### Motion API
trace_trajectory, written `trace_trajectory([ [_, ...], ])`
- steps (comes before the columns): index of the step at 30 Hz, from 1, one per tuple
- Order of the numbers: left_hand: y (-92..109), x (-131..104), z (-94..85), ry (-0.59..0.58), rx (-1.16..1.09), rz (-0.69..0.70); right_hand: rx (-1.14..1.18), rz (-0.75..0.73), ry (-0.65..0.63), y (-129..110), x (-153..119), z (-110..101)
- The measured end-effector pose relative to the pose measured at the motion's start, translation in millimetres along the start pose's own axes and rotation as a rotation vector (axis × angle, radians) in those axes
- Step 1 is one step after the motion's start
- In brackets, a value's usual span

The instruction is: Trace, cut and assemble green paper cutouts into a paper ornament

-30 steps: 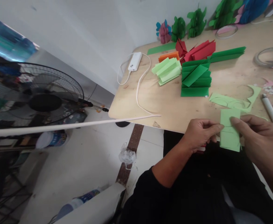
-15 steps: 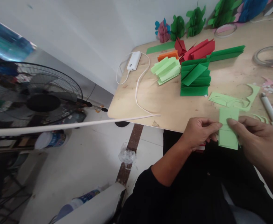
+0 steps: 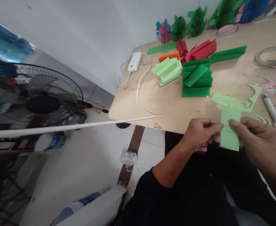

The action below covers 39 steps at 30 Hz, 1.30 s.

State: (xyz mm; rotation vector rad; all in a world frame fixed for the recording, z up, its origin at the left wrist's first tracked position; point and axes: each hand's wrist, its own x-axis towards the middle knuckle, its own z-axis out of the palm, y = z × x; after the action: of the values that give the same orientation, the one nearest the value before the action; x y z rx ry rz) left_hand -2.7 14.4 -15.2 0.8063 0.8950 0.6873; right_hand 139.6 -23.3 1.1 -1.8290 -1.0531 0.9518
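Observation:
A light green strip of paper (image 3: 229, 140) with a crease across it is held upright at the table's front edge, above my lap. My left hand (image 3: 200, 133) pinches its left edge between thumb and finger. On the right side my right hand (image 3: 261, 138) grips the same paper, thumb flat on its front and fingers behind. A small red and white thing (image 3: 203, 148) shows under my left hand; I cannot make out what it is. Just beyond the paper lies a light green cut-out scrap (image 3: 236, 101) with curved edges.
Folded dark green paper (image 3: 196, 78), light green pleated paper (image 3: 168, 70) and red folded paper (image 3: 201, 51) lie mid-table. A white marker (image 3: 274, 114) and a tape roll (image 3: 273, 50) are at right. A white cable (image 3: 81, 126) crosses to a power bank (image 3: 135, 61). A fan (image 3: 43, 94) stands left.
Both hands keep their grip on the light green paper, which has shifted very slightly to the left. Nothing on the table has visibly moved.

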Motion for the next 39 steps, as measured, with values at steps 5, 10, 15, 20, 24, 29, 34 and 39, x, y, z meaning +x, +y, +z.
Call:
trace_trajectory([
  [5,-0.6,-0.7,-0.4,-0.006,0.011,-0.007,0.021,0.016,-0.037,4.6,0.1,-0.4],
  [10,-1.1,-1.7,-1.5,-0.015,0.029,-0.016,0.035,0.012,-0.028,4.4,-0.1,0.1],
  [15,-2.2,-1.1,-2.4,-0.014,0.019,-0.009,-0.001,0.020,0.001,0.7,-2.6,-0.2],
  [20,-2.2,-0.9,-1.0,0.004,0.002,-0.002,-0.014,0.026,-0.012,1.3,-3.7,-0.8],
  [24,-1.3,-0.5,-0.4,0.034,-0.029,0.012,-0.053,0.035,-0.020,2.3,-4.6,-0.9],
  [29,-0.9,-0.9,-0.1,0.041,-0.060,0.034,-0.066,0.030,-0.003,5.4,-4.9,-2.1],
  [34,-1.1,-1.6,0.2,0.035,-0.068,0.035,-0.082,0.012,0.015,7.4,-3.4,-2.5],
  [39,-1.4,-1.7,-0.1,0.037,-0.065,0.031,-0.099,-0.005,0.030,5.1,-4.8,-1.2],
])
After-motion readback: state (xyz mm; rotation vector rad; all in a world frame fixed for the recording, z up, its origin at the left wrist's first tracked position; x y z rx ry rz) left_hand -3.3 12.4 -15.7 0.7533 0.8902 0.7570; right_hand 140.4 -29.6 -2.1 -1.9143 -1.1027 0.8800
